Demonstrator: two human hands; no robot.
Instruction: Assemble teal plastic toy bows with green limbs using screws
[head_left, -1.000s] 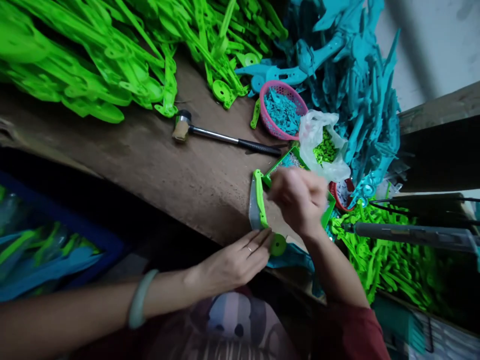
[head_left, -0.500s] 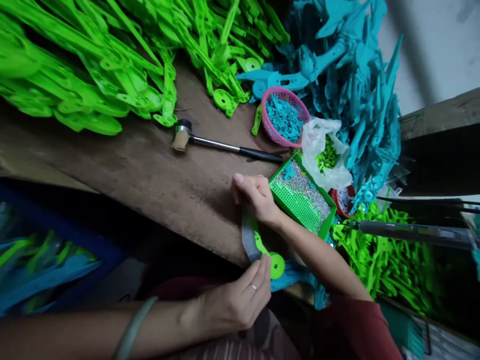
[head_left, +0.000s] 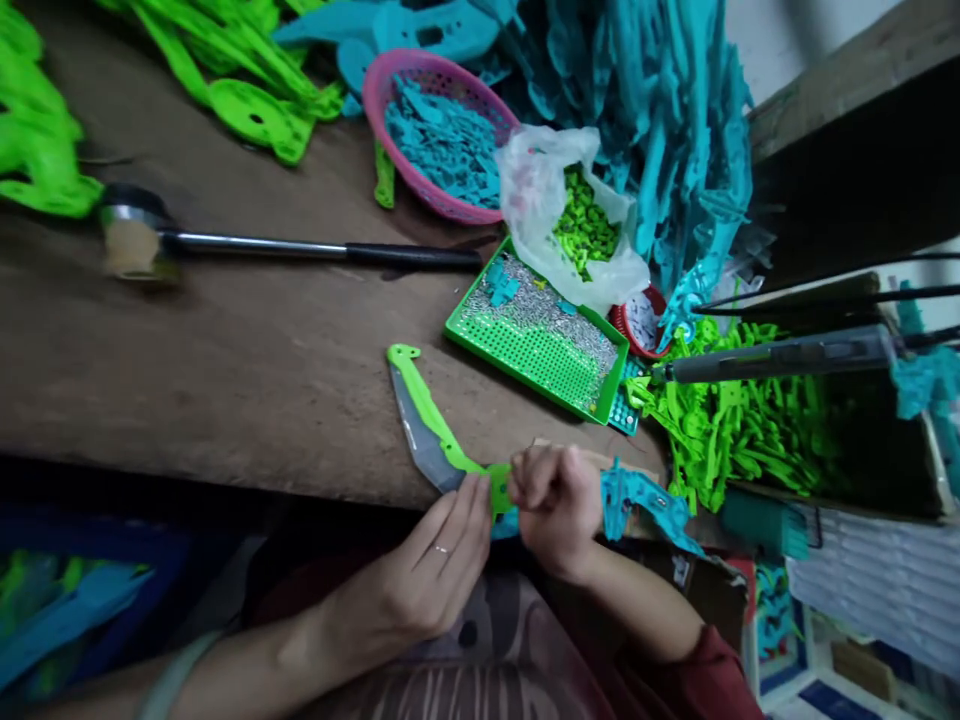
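My left hand [head_left: 431, 565], with a ring on one finger, pinches a curved bright-green plastic part [head_left: 431, 410] near its lower end. A grey, blade-like strip [head_left: 424, 445] runs along the part's outer side. The far tip points up and away over the brown tabletop. My right hand [head_left: 559, 505] is closed over the other end of the green part, beside my left fingertips; whatever its curled fingers hold is hidden. Just right of it lies a turquoise plastic part [head_left: 649, 505] at the table's near edge.
Beyond my hands sits a green perforated tray [head_left: 536, 370] of small metal pieces. A mallet [head_left: 262, 245], a pink basket [head_left: 375, 100] of turquoise pieces and a plastic bag [head_left: 532, 180] of green bits lie farther back. A power screwdriver [head_left: 780, 355] juts in from the right.
My right hand has moved from the green part's far end to its near end. My left hand keeps its pinch. The view has shifted right and closer to the tabletop.
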